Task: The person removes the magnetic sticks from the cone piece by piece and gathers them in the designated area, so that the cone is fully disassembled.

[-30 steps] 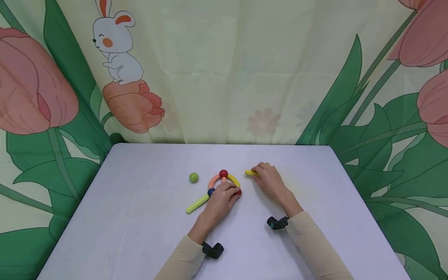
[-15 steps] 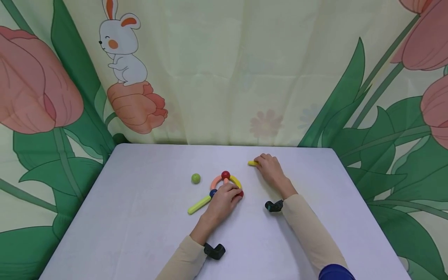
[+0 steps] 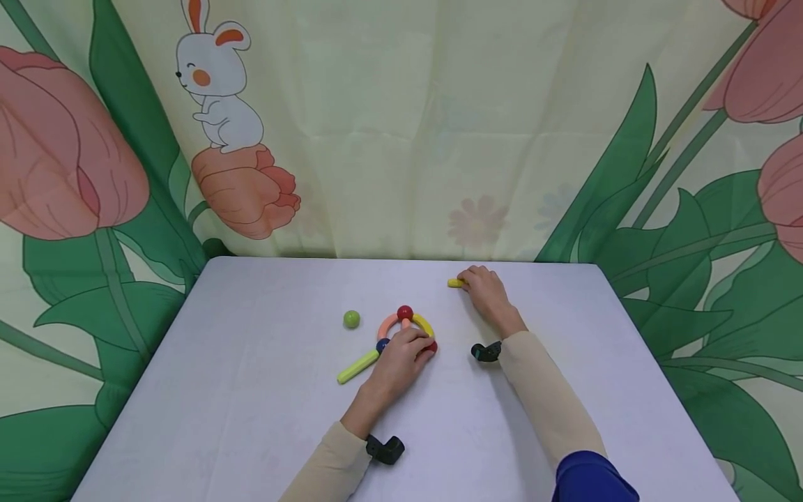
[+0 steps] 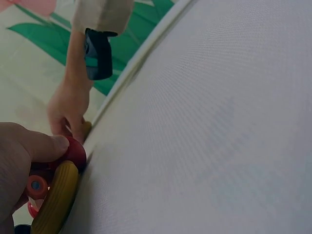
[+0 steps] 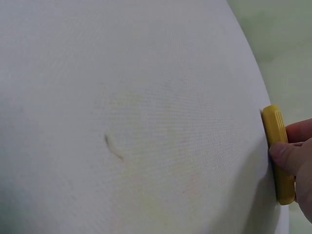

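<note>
Yellow stick (image 3: 454,283), pinched in right-hand (image 3: 488,291) fingers, shifted farther from the ring (image 3: 387,324), hence well apart; left hand (image 3: 399,360) grips red ball (image 4: 76,155).

Ring of rods and balls (image 3: 423,323): lower side was largely hidden under the left hand (image 3: 399,359), head view. Yellow stick (image 3: 455,283): right end there was covered by the right hand (image 3: 487,293), itself cut off by the right wrist view's edge. Dark ball (image 4: 22,229): bottom edge cropped it, left wrist view. Rabbit print (image 3: 219,84): upright ear was cut off above.
</note>
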Available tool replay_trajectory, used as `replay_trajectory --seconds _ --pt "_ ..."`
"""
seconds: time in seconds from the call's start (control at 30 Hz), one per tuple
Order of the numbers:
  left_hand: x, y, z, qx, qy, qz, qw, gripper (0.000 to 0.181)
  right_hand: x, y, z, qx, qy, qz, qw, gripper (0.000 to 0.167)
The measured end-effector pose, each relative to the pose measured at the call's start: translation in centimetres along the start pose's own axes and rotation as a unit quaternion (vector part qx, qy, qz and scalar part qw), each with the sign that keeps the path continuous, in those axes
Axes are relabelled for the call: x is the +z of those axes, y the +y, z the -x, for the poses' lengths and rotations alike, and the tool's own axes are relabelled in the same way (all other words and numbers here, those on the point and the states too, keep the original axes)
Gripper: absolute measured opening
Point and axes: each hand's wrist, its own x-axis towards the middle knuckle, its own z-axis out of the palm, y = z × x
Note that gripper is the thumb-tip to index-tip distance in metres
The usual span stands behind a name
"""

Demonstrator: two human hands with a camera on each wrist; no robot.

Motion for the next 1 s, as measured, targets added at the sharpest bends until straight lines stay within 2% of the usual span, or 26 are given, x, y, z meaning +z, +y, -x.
replay_trajectory --seconds 0.23,0.8,1.0 --pt "-0.06 0.02 0.07 0.0 0.001 -0.005 1.0 0.03 -0.17 0.06 -0.46 -0.003 -0.013 0.016 0.9998 0.025" --pt "-0.24 0.07 -0.07 0.004 -0.007 -0.008 0.9999 0.031 -0.08 0.37 -0.42 -0.014 -0.002 0.016 0.9998 0.027" --pt "-0.33 0.23 -0.1 -0.005 -0.011 -0.007 0.9999 0.032 -0.61 0.56 0.1 -0.001 0.036 -0.029 0.9989 0.039"
